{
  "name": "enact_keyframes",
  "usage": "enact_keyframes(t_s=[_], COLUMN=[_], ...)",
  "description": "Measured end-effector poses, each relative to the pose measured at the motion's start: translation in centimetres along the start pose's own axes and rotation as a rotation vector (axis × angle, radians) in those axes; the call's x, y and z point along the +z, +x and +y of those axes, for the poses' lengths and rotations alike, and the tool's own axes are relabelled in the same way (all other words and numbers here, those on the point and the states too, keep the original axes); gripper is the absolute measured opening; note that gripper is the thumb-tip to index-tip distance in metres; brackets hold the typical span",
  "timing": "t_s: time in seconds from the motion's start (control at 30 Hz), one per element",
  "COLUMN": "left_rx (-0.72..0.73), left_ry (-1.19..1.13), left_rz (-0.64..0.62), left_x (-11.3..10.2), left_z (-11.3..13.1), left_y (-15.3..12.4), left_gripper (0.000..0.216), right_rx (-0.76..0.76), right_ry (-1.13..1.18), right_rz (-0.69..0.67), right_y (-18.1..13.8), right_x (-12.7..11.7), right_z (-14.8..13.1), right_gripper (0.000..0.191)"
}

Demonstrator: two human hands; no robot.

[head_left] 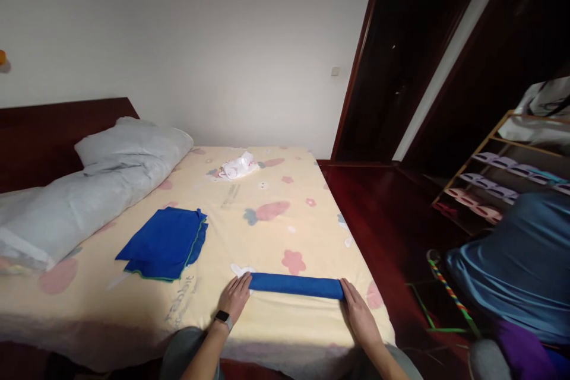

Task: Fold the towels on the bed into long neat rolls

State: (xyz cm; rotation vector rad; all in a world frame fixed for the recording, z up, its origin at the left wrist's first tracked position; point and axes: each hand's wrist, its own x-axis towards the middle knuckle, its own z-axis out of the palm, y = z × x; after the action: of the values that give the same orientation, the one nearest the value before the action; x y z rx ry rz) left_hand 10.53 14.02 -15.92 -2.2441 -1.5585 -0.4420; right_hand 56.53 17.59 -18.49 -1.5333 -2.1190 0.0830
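Note:
A blue towel (296, 285), folded into a long narrow strip, lies crosswise near the front edge of the bed. My left hand (237, 295), with a smartwatch on its wrist, grips the strip's left end, fingers together. At the opposite end my right hand (356, 309) has its fingers on the strip and its thumb hidden. To the left, a stack of flat blue towels (162, 241) with green edging rests on the patterned bed sheet (267, 237).
A crumpled white plastic bag (240, 166) lies farther back on the bed. Grey bedding (102, 190) is heaped along the left by the dark headboard (57, 130). Off the right side stand a slipper rack (499, 148) and a draped blue cloth heap (525, 261).

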Motion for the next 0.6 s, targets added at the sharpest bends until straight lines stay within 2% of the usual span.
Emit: enact_keyframes(t_s=[0.17,0.23,0.3,0.37,0.43,0.53,0.6], left_rx=[0.060,0.089,0.099,0.097,0.092,0.085,0.065], left_ry=[-0.046,-0.101,-0.150,-0.176,-0.177,-0.166,-0.160], left_rz=[0.090,0.049,-0.059,-0.167,-0.207,-0.165,-0.101], left_x=[-0.7,-1.2,-2.0,-2.7,-3.1,-2.4,-0.7], left_z=[-0.9,-1.7,-2.6,-3.5,-4.6,-6.2,-7.1], left_y=[0.2,1.3,3.6,7.2,12.0,20.2,25.4], left_gripper=[0.044,0.046,0.047,0.048,0.047,0.046,0.045], right_rx=[0.047,0.017,-0.038,-0.086,-0.113,-0.137,-0.137], right_ry=[0.023,0.033,0.041,0.017,-0.049,-0.161,-0.211], right_rz=[-0.135,-0.224,-0.272,-0.256,-0.204,-0.110,-0.038], right_y=[0.9,2.0,3.8,6.4,10.0,16.8,21.8], right_x=[-2.7,-4.2,-5.6,-6.8,-7.6,-8.3,-8.3], right_z=[-0.4,0.2,1.2,2.6,4.1,6.4,7.8], right_gripper=[0.060,0.056,0.056,0.056,0.055,0.056,0.059])
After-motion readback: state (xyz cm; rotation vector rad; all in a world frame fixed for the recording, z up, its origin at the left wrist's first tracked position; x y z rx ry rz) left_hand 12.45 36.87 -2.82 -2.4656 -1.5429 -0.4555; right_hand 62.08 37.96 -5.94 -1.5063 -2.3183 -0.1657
